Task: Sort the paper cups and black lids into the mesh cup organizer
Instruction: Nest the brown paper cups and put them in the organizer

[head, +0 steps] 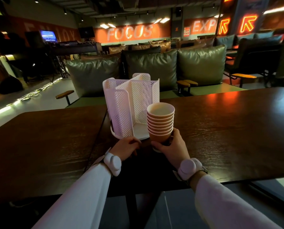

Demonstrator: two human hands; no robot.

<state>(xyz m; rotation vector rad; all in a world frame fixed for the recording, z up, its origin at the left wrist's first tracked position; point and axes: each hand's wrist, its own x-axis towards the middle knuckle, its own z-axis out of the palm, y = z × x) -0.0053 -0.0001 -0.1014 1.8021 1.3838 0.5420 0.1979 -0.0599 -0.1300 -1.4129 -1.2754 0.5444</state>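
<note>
A white mesh cup organizer (pixel 131 103) with several upright compartments stands on the dark wooden table (pixel 220 129); its compartments look empty. My right hand (pixel 171 147) grips the bottom of a stack of several brown paper cups (pixel 160 121), held upright just right of the organizer's base. My left hand (pixel 127 147) rests with curled fingers at the organizer's front base rim, holding nothing that I can see. No black lids are visible.
A second dark table (pixel 39 146) adjoins on the left with a narrow gap between. Green cushioned sofas (pixel 154 68) stand behind the tables. The near table edge runs below my wrists.
</note>
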